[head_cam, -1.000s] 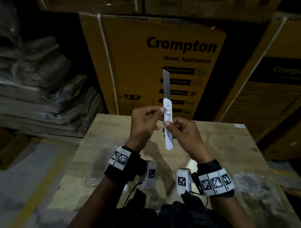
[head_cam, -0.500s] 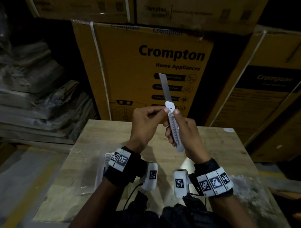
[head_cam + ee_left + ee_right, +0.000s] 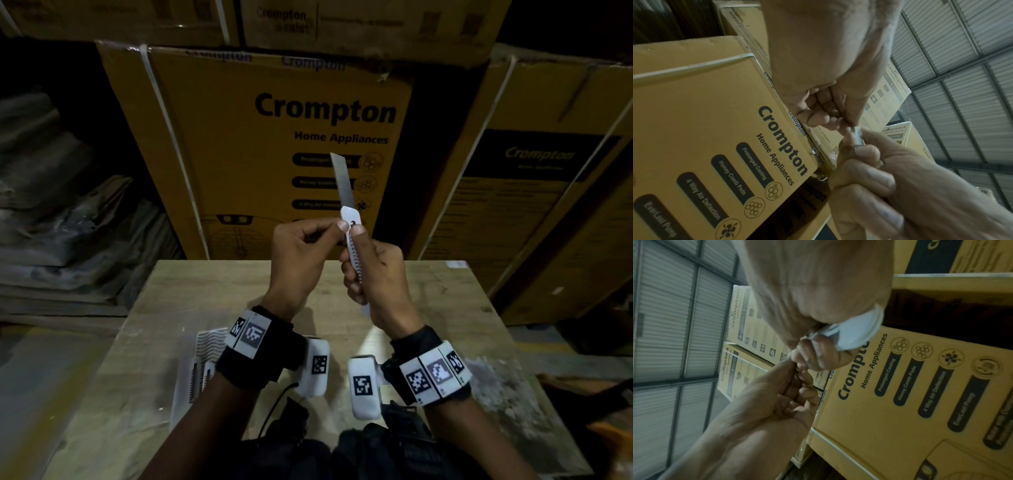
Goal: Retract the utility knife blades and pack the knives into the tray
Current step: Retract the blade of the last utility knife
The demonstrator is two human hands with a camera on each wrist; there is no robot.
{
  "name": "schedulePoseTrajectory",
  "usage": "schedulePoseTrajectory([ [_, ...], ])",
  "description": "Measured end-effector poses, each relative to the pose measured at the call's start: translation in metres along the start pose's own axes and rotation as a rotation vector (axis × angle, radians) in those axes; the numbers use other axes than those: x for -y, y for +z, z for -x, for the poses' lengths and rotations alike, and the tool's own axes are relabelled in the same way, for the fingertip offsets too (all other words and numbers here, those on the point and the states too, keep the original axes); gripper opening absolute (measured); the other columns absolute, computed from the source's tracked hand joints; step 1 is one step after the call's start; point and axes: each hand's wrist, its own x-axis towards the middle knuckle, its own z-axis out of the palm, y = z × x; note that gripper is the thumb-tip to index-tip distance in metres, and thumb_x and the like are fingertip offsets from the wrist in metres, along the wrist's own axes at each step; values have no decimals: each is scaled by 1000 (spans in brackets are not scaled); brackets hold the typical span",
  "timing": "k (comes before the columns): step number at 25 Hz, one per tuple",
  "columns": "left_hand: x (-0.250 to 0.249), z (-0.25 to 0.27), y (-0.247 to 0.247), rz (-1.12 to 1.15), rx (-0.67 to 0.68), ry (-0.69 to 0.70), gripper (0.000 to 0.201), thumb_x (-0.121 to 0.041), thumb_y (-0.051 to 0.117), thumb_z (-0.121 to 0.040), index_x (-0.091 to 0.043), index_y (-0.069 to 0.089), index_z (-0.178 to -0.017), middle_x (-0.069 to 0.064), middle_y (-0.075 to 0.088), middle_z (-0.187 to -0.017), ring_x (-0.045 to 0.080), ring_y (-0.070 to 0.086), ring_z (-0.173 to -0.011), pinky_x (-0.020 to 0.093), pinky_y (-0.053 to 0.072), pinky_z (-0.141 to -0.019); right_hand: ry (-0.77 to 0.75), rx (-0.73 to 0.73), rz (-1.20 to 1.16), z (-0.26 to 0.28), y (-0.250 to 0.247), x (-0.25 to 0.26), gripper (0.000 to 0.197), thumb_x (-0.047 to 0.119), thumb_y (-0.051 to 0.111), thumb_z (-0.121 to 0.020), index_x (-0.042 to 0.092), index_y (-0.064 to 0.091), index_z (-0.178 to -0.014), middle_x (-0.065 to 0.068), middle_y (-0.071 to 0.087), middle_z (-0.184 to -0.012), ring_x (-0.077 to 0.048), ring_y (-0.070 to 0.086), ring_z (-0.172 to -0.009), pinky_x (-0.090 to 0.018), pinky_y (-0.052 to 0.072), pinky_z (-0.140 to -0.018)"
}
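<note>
A white utility knife (image 3: pixel 352 240) is held upright above the table, its steel blade (image 3: pixel 342 181) sticking far out of the top. My right hand (image 3: pixel 373 270) grips the knife's body, thumb up near the slider; the rounded white butt end (image 3: pixel 857 331) shows below the palm in the right wrist view. My left hand (image 3: pixel 305 246) pinches the knife's top end from the left with thumb and forefinger. A clear plastic tray (image 3: pixel 202 363) lies on the table at the near left, partly behind my left wrist, with at least two white knives (image 3: pixel 200 378) in its slots.
The wooden table (image 3: pixel 445 308) has bare room to the right. Stacked Crompton cardboard boxes (image 3: pixel 274 137) stand right behind its far edge. Grey sacks (image 3: pixel 61 222) are piled at the left. The floor (image 3: pixel 44 394) drops away left of the table.
My right hand slid up the knife body until its thumb came close under the top end. The knife tilted slightly, blade leaning left. The blade's length outside looks about the same.
</note>
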Motion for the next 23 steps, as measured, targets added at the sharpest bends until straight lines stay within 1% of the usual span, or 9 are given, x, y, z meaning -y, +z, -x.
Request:
schedulePoseTrajectory([
  [3, 1, -3, 7, 24, 6, -21, 12, -8, 72, -93, -4, 80, -101, 4, 81, -94, 19, 78, -89, 34, 62, -78, 39, 62, -69, -3, -8, -1, 51, 44, 45, -105, 1, 62, -83, -10, 49, -52, -17, 40, -36, -21, 30, -39],
  [4, 1, -4, 8, 32, 2, -23, 12, -8, 72, -93, -4, 80, -101, 4, 81, -94, 20, 78, -89, 36, 63, -79, 39, 82, -82, -3, -10, -1, 51, 43, 43, -106, 0, 62, -86, -12, 49, -53, -17, 40, -37, -22, 30, -39],
  [7, 2, -5, 14, 27, -2, -17, 11, -7, 72, -92, -5, 80, -99, 5, 81, -93, 20, 78, -89, 32, 62, -78, 49, 81, -77, -2, -14, -2, 48, 43, 39, -107, 4, 61, -89, -7, 45, -53, -15, 36, -39, -20, 29, -39],
  [9, 2, -5, 16, 36, 8, -10, 10, -7, 72, -92, -9, 80, -98, 5, 81, -91, 21, 78, -88, 29, 61, -75, 54, 65, -76, -2, -15, -1, 47, 46, 41, -105, 7, 60, -86, -3, 43, -51, -14, 34, -39, -19, 27, -38],
  [11, 0, -5, 18, 49, 27, 7, 12, -6, 71, -93, -14, 79, -96, 6, 81, -88, 20, 77, -85, 27, 60, -72, 43, 50, -77, -3, -15, 2, 48, 48, 45, -101, 7, 60, -83, -2, 42, -50, -14, 32, -38, -19, 26, -38],
  [15, -2, -7, 21, 50, 39, 47, 12, -2, 70, -93, -10, 78, -98, 3, 79, -85, 4, 72, -76, 15, 52, -65, -14, 21, -25, -6, -17, 7, 46, 41, 48, -104, 7, 59, -75, -6, 42, -49, -15, 32, -37, -21, 24, -38],
  [17, -3, -8, 22, 56, 27, 63, 12, -1, 70, -93, -9, 78, -98, 3, 79, -84, 3, 71, -75, 17, 53, -66, -28, 25, -10, -8, -17, 10, 46, 39, 47, -105, 8, 57, -73, -5, 42, -48, -14, 30, -37, -22, 23, -38],
  [20, -5, -10, 19, 57, 24, 74, 13, -1, 70, -93, -9, 78, -99, 0, 79, -87, 11, 75, -84, 26, 60, -74, -36, 24, -12, -10, -14, 11, 46, 40, 47, -105, 9, 57, -73, -3, 42, -48, -13, 30, -36, -21, 22, -39],
  [23, -7, -14, 18, 29, -1, 58, 13, -1, 69, -93, -7, 78, -101, 0, 79, -90, 11, 76, -86, 25, 60, -75, -25, 26, -24, -14, -9, 10, 44, 38, 47, -106, 8, 57, -74, -2, 42, -49, -14, 29, -38, -20, 22, -40],
])
